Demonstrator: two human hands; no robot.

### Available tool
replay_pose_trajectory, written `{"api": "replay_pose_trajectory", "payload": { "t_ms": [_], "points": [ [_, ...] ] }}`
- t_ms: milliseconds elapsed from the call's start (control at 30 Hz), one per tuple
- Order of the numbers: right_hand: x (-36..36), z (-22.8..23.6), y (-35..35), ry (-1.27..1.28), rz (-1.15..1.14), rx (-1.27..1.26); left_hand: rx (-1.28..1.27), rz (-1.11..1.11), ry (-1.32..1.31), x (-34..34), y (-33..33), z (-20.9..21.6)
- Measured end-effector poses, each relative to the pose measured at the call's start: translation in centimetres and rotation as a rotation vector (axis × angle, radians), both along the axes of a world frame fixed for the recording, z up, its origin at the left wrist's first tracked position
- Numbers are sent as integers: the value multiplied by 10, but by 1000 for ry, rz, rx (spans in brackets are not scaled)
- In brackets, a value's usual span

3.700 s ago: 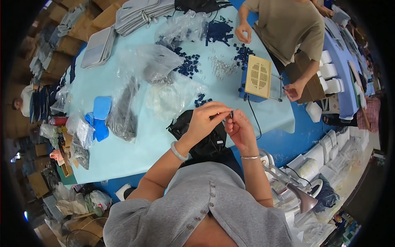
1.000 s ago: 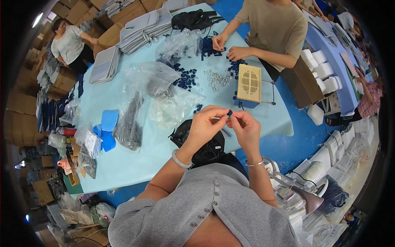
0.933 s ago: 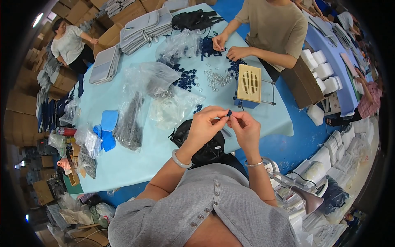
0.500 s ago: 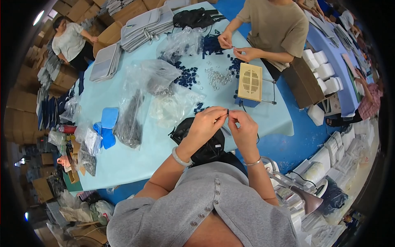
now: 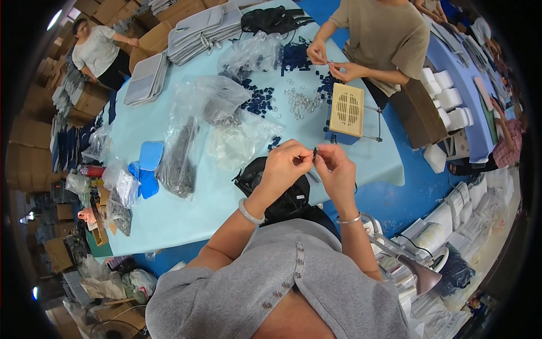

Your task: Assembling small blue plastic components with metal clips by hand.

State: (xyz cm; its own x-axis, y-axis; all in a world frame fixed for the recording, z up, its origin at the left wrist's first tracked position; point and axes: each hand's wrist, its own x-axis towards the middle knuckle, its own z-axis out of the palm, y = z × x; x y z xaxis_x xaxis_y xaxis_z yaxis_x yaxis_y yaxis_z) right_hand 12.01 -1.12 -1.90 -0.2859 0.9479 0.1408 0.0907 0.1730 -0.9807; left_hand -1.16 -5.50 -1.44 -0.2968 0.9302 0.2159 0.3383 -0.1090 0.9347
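Note:
In front of my body, both hands meet over the near edge of the table. My left hand (image 5: 285, 170) pinches a small dark piece (image 5: 314, 153) between thumb and fingertips. From the other side, my right hand (image 5: 336, 173) grips the same piece with thumb and forefinger. The piece is too small to tell its exact kind. Below my left hand, a black bag (image 5: 292, 199) lies at the table edge, partly hidden by my forearm. A few dark blue pieces (image 5: 274, 141) are scattered just beyond my left hand.
A cream-and-blue box with a slotted top (image 5: 346, 113) stands ahead to the right. Past my hands lie small clear rings (image 5: 304, 104), dark blue pieces (image 5: 261, 99) and plastic bags (image 5: 209, 104). Across the table, a co-worker's hands (image 5: 345, 71) hold something tiny. A lamp (image 5: 420, 274) is at right.
My hands keep their pinch on the small dark piece, with the fingers slightly shifted. The co-worker's hands have moved a little. The view has shifted slightly.

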Motion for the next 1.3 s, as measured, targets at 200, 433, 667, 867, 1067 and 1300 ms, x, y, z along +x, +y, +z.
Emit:
{"api": "replay_pose_trajectory", "payload": {
  "t_ms": [200,433,667,867,1067,1300],
  "points": [
    [5,4,2,-87,45,131,49,-3,148,3,-3,8],
    [4,3,0,-206,56,324,25,37,306,5,-6,10],
    [3,4,-6,-94,49,133,28,42,174,4,-7,7],
    [7,2,-2,377,133,-271,-50,-78,-289,-3,-3,22],
    [14,-2,4,471,247,-368,-217,-192,-389,-8,-4,30],
    [7,7,-2,39,29,70,-105,-24,-143,1,-4,25]
  ]
}}
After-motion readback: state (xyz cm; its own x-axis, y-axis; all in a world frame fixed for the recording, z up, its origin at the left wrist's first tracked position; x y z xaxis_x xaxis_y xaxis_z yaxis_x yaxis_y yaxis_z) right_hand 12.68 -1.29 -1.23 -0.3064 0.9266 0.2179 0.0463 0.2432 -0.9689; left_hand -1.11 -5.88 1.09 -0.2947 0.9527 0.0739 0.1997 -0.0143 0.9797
